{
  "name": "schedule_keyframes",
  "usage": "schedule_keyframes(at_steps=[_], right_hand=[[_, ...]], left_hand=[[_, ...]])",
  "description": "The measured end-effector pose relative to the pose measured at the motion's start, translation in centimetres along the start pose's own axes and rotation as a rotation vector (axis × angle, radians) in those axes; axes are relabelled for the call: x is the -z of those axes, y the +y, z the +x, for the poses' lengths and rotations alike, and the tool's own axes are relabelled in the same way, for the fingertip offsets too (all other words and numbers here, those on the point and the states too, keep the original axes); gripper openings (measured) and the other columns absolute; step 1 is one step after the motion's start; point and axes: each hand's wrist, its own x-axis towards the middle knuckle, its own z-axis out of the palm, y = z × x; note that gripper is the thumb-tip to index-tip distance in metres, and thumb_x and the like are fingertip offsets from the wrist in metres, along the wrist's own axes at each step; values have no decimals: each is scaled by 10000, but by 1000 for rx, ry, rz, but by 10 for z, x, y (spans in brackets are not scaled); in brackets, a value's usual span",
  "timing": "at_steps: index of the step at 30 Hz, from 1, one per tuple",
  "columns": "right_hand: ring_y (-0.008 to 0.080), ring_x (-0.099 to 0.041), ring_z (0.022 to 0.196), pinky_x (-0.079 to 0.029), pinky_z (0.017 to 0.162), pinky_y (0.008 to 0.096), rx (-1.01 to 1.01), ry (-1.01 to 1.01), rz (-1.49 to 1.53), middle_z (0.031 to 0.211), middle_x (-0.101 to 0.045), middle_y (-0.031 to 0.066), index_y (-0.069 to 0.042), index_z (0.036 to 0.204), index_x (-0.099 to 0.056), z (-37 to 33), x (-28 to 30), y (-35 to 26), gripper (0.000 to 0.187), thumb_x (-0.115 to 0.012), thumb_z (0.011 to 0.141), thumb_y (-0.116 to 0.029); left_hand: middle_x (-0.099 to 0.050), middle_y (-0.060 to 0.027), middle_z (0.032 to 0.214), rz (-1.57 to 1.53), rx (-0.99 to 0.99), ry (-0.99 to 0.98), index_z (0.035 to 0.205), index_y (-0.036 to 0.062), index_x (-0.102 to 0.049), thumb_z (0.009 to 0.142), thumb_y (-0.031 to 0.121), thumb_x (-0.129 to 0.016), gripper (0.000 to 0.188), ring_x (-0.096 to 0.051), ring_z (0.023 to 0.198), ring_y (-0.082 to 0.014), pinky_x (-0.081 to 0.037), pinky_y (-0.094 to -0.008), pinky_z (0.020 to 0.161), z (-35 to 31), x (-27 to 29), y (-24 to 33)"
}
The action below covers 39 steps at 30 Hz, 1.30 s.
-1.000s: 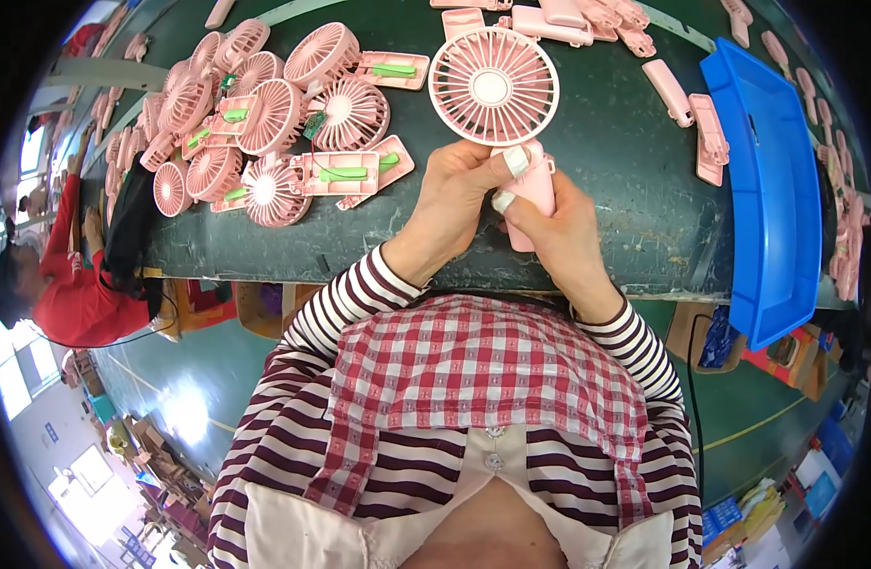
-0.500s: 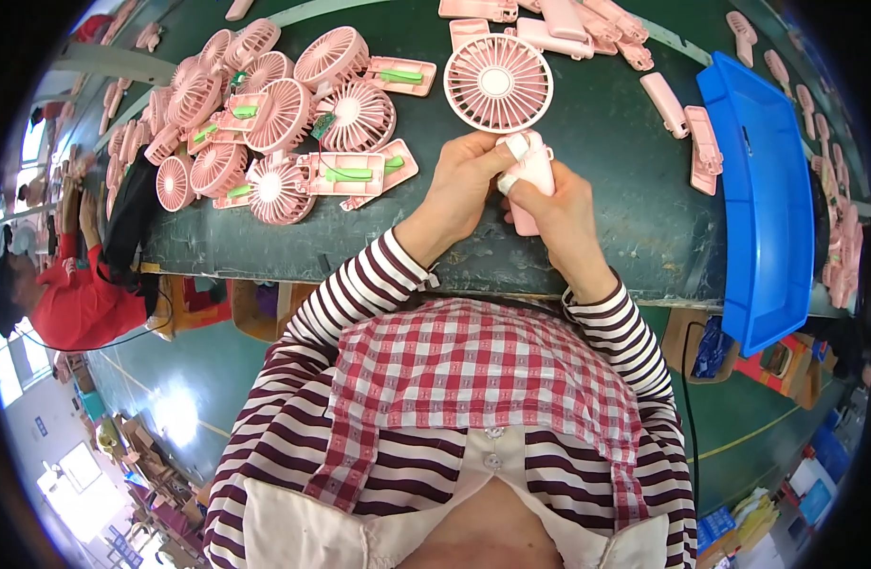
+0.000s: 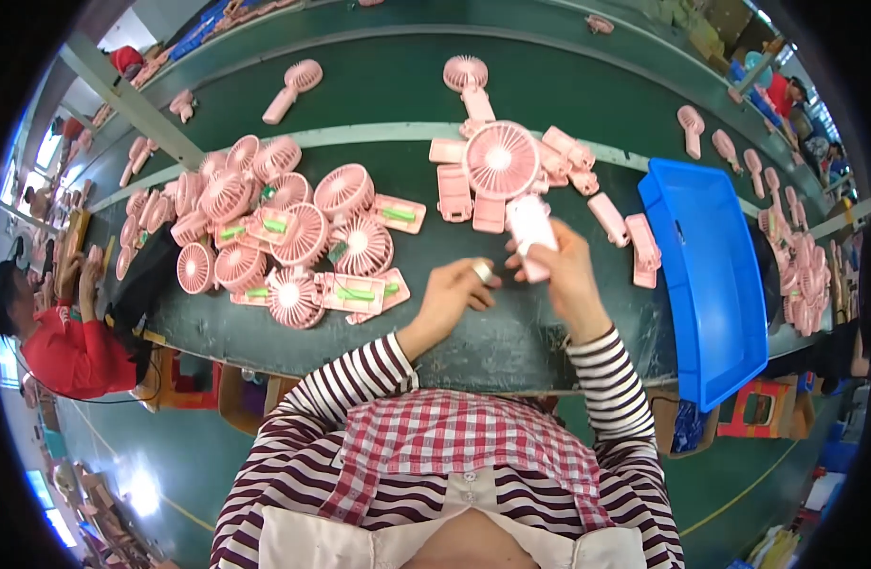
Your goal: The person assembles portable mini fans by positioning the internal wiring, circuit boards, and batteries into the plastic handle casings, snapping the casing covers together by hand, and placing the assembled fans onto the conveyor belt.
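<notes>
1. The fan (image 3: pixel 502 159), pink and round-headed, is held above the near middle of the counter (image 3: pixel 511 341), head pointing away from the person, handle toward the right palm.
2. The right hand (image 3: pixel 566 273) pinches the handle (image 3: pixel 530 229) between thumb and fingers; the handle is slightly blurred.
3. The left hand (image 3: pixel 454 292) is just beside it, apart from the fan, its fingers loosely bent and a little spread; a pale wrap covers the thumb tip.
4. Pink casings (image 3: pixel 454 194) lie around and partly under the fan's head as seen from above; two more (image 3: pixel 606 220) rest between the right hand and the tray.
5. The blue tray (image 3: pixel 706 294) stands at the counter's right end.
6. On the left is a heap of fans (image 3: pixel 300 233), some with opened handles showing green strips (image 3: pixel 355 294).
7. Past a pale strip (image 3: pixel 379 133), further fans (image 3: pixel 465 74) lie on a green surface.
8. At far left, a co-worker in red (image 3: pixel 75 356) sits by the same counter.
</notes>
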Motion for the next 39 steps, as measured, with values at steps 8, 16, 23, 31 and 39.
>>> schedule_keyframes(at_steps=[8, 16, 23, 31, 39], right_hand=[[373, -571, 944, -464, 791, 445, 212, 565, -1365, 1036, -556, 212, -104, 1144, -521, 197, 85, -32, 476, -561, 756, -377], [357, -534, 993, -452, 774, 487, 351, 691, -1797, 1053, -551, 173, -60, 1063, -518, 282, 89, -43, 459, -587, 774, -410], [249, -611, 749, -464, 669, 332, 423, -224, -1148, 802, -624, 159, 20, 1084, -565, 184, -133, 1, 485, -586, 794, -368], [307, -604, 927, -463, 808, 334, 96, -327, -1260, 1039, -592, 239, 90, 1247, -405, 153, -209, 16, 835, -643, 635, -424], [251, -526, 1032, -433, 869, 325, 561, -47, -775, 1199, -454, 202, 66, 1258, -394, 124, -195, 24, 763, -722, 632, -222]], left_hand=[[-611, -113, 691, 577, -404, -90, 943, 7, -616, 793, 112, -608, 183, -585, 565, -165, -458, -287, 536, 5, -15, -10], [-623, -153, 798, 583, -506, -91, 929, -8, -601, 793, 89, -578, 169, -617, 686, -295, -484, -353, 613, 7, -10, -14], [-620, -160, 752, 591, -580, -79, 909, -8, -621, 731, 39, -544, 199, -608, 656, -310, -485, -379, 610, 6, -6, -19], [-586, -219, 685, 630, -441, -93, 713, -17, -625, 699, 104, -542, 147, -581, 658, -377, -461, -443, 615, -10, -4, -8], [-592, -222, 775, 578, -653, -20, 808, 10, -623, 690, 118, -550, 176, -570, 747, -391, -461, -461, 665, -2, -1, -31]])
